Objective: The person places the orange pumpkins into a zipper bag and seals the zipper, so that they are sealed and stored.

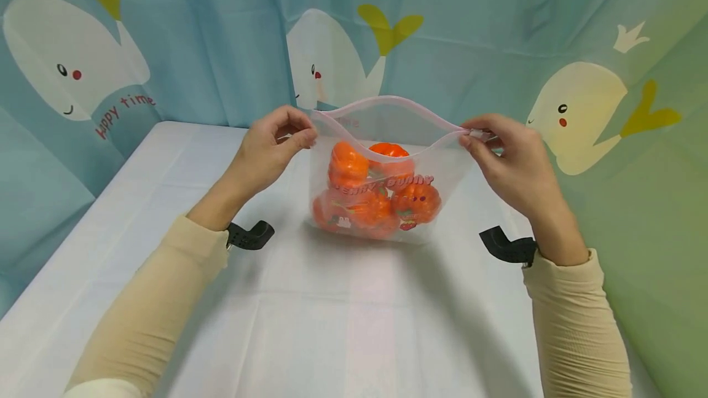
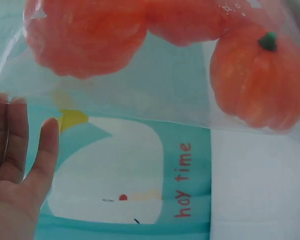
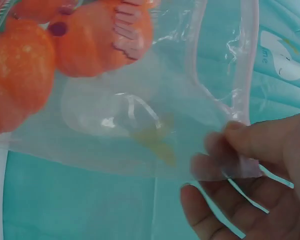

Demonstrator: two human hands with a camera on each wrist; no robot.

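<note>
A clear zip bag (image 1: 453, 167) with a pink rim and printed lettering is held upright, its mouth parted. Several orange pumpkins (image 1: 416, 202) lie inside; one shows a green stem (image 2: 268, 42) in the left wrist view. My left hand (image 1: 276, 140) pinches the bag's upper left corner between thumb and fingers. At the upper right corner, by the zip end, my right hand (image 1: 509, 155) pinches the rim; in the right wrist view its thumb and fingers (image 3: 236, 131) grip the bag's edge. The bag's bottom is close over the white tabletop.
A white cloth-covered table (image 1: 310, 324) spreads under the bag. Behind it hangs a blue-green curtain (image 1: 221, 35) printed with whales, which continues along the right side. Each wrist carries a black mount (image 1: 251, 235).
</note>
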